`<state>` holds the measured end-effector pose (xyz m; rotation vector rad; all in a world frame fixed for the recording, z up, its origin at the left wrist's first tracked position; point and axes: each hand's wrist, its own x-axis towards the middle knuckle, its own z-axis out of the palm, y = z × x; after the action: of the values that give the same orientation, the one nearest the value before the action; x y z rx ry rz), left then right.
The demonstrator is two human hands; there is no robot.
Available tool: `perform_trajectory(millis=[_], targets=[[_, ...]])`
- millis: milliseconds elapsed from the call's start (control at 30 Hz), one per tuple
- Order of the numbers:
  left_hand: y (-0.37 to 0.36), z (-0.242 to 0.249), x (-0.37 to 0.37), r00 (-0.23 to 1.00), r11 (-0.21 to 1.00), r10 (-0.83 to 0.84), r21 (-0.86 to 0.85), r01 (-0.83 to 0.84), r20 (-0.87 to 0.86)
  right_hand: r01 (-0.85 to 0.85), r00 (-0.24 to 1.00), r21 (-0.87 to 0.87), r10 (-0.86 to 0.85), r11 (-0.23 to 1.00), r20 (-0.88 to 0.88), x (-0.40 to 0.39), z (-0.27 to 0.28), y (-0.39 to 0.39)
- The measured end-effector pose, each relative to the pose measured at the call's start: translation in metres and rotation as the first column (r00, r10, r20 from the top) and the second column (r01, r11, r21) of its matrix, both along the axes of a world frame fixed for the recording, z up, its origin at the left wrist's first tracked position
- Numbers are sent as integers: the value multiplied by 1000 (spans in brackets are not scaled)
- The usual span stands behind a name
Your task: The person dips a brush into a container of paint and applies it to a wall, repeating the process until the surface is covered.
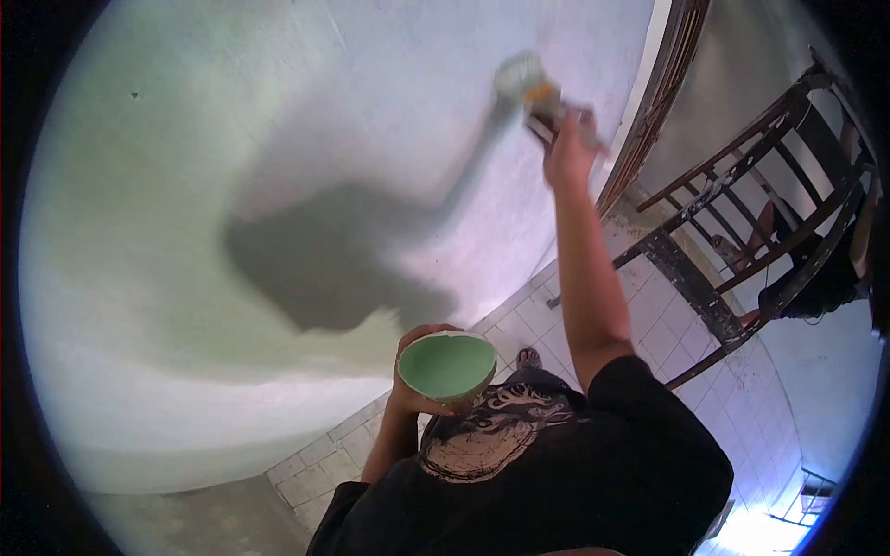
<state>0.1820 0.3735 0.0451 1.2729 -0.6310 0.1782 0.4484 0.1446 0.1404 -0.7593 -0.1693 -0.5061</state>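
Flanking right hand (567,148): wooden ladder (742,213).

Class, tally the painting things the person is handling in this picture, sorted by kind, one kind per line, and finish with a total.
Bowl of green paint, held in the left hand: 1
Paintbrush, held in the right hand against the wall: 1
Total: 2

Room under renovation, half-painted wall (185,139), tiled floor (667,315), paint-spattered ladder (742,213)
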Motion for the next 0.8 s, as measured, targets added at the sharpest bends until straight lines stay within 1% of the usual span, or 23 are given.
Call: perform_trajectory(millis=[33, 67, 133, 167, 200, 233, 267, 300, 333, 367, 400, 433, 467, 500, 533, 600, 633, 667, 700, 733, 767, 800], targets=[[0, -1, 0, 1000, 1000, 3, -22, -3, -11, -25, 996, 35, 28, 999, -79, -9, -30, 5], [-1, -1, 2, 1000, 1000, 13, -16, -14, -10, -59, 987, 16, 61, 998, -148, -10, -68, 2], [-4, 2, 2, 999, 999, 33, -17, -34, -5, -83, 941, -46, 64, 995, -332, -24, -118, -3], [-5, 4, 2, 998, 999, 54, -2, -54, -28, -146, 898, -121, 81, 982, -432, -29, -136, -13], [-4, 6, 1, 996, 997, 72, 18, -72, -49, -147, 901, -118, 84, 982, -426, -36, -150, -24], [-2, 6, 1, 997, 997, 73, 21, -72, -34, -176, 844, -170, 60, 969, -533, -38, -161, -35], [1, 7, 2, 997, 996, 75, 56, -74, -23, -209, 779, -219, 27, 953, -626, -38, -151, -35], [2, 8, 2, 997, 993, 77, 90, -76, -17, -205, 789, -220, 28, 954, -614, -32, -139, -34], [2, 7, 2, 997, 993, 76, 92, -75, -8, -183, 824, -205, 36, 961, -566, -26, -128, -34], [-1, 10, 0, 996, 995, 76, 62, -74, -38, -161, 853, -189, 40, 969, -521, -23, -105, -30], [-3, 12, -1, 995, 997, 76, 34, -73, -72, -99, 887, -113, 36, 989, -461, -11, -79, -18], [-4, 12, -1, 995, 997, 75, 39, -72, -72, -37, 902, -216, -60, 976, -428, -14, -33, -7], [-5, 11, -2, 994, 996, 82, 33, -80, -67, -24, 923, -159, -39, 987, -382, 0, -10, -1], [-4, 10, -2, 994, 996, 89, 27, -88, -63, -15, 928, -230, -71, 973, -365, 8, 19, -2], [0, 7, -1, 994, 996, 88, 33, -86, -67, -26, 962, -154, -17, 988, -272, 1, 51, -5], [2, -3, 0, 996, 998, 50, -21, -51, -71, -41, 990, -37, 35, 999, -133, 7, 74, -15], [0, -2, -2, 995, 999, 47, -22, -49, -87, -58, 998, -1, 58, 998, -36, -2, 78, -18], [-2, 2, 1, 997, 999, 41, 0, -41, -58, -81, 994, 31, 79, 996, 69, -9, 80, -21], [-4, 4, 4, 999, 999, 36, 21, -36, -21, -72, 991, 45, 66, 996, 113, -11, 73, -25], [-4, 3, 4, 999, 999, 38, 18, -38, -23, -74, 992, 42, 69, 996, 110, -10, 54, -24], [-4, 1, 4, 999, 999, 35, 19, -34, -41, 129, 990, -246, -109, 961, 93, -5, 24, -21], [-4, 0, 6, 998, 999, 32, 19, -31, -54, 127, 992, -257, -121, 958, 37, -7, 0, -13]])
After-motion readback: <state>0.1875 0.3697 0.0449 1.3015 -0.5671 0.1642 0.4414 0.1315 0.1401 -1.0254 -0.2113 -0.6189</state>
